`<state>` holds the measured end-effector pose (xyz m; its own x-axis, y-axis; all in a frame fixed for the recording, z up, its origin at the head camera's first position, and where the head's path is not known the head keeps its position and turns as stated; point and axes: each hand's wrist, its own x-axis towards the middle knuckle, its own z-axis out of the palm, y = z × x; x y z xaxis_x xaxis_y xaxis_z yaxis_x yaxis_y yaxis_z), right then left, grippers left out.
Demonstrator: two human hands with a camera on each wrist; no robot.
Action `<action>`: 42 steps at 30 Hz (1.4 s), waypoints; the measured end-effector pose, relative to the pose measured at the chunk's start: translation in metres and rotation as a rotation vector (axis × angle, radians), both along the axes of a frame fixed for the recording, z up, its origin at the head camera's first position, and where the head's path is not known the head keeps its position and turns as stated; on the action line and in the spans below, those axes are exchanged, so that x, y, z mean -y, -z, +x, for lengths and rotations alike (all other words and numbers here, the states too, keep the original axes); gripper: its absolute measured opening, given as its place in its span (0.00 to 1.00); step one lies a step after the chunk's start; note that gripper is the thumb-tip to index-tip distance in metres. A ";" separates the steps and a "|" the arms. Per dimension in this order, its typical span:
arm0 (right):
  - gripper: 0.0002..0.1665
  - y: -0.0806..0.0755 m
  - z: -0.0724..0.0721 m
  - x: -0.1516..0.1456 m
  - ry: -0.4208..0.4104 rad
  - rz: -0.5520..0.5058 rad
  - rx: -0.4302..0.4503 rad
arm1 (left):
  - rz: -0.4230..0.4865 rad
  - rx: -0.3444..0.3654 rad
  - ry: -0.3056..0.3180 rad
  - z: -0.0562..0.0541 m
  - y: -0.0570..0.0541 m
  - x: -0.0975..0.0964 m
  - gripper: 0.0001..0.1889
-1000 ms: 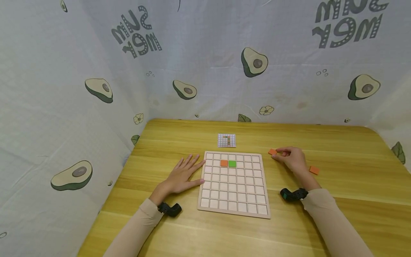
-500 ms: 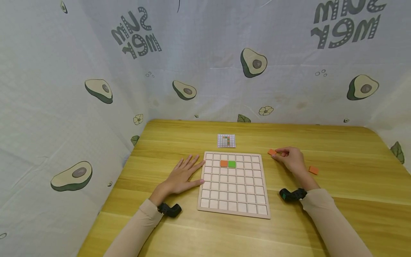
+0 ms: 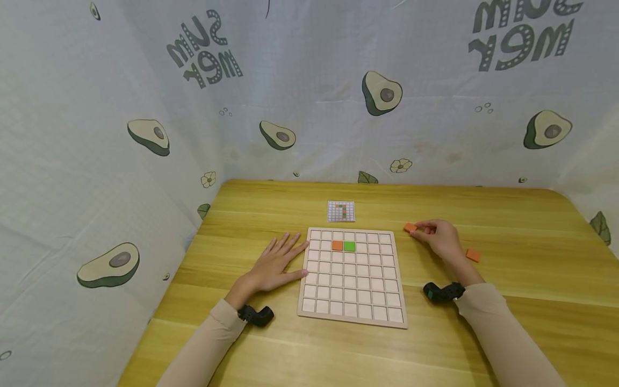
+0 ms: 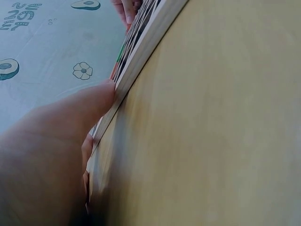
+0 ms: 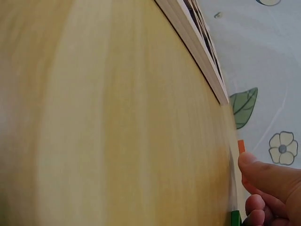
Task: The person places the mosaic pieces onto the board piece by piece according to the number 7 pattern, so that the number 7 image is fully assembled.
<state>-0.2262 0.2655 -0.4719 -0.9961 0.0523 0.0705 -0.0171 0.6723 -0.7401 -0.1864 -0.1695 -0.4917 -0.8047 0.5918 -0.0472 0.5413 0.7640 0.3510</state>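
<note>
A wooden grid board (image 3: 355, 324) lies on the table, with an orange tile (image 3: 337, 245) and a green tile (image 3: 350, 246) side by side in its second row from the far edge. Flat beside the board, my left hand (image 3: 271, 269) has its fingers spread, thumb and index fingertip at the left rim. To the right of the board, my right hand (image 3: 439, 239) pinches another orange tile (image 3: 409, 227) between thumb and fingers. A green piece (image 5: 235, 218) shows below the curled fingers in the right wrist view. One more orange tile (image 3: 473, 255) lies right of that wrist.
Beyond the board lies a small printed grid card (image 3: 341, 211) with coloured squares. A patterned cloth (image 3: 314, 80) hangs behind and to the left of the wooden table (image 3: 300, 355). Each wrist wears a black device (image 3: 258, 316).
</note>
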 end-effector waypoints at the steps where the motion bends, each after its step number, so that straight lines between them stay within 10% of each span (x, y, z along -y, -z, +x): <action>1: 0.19 0.000 0.000 0.000 0.002 -0.002 0.000 | 0.003 -0.001 0.000 0.000 0.000 0.000 0.40; 42: 0.21 -0.037 0.022 0.023 -0.161 -0.062 0.024 | 0.001 0.010 0.000 0.001 -0.003 -0.001 0.40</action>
<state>-0.2039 0.2430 -0.4351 -0.9934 -0.1045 0.0480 -0.1024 0.6151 -0.7817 -0.1854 -0.1687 -0.4884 -0.8039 0.5922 -0.0549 0.5381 0.7636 0.3569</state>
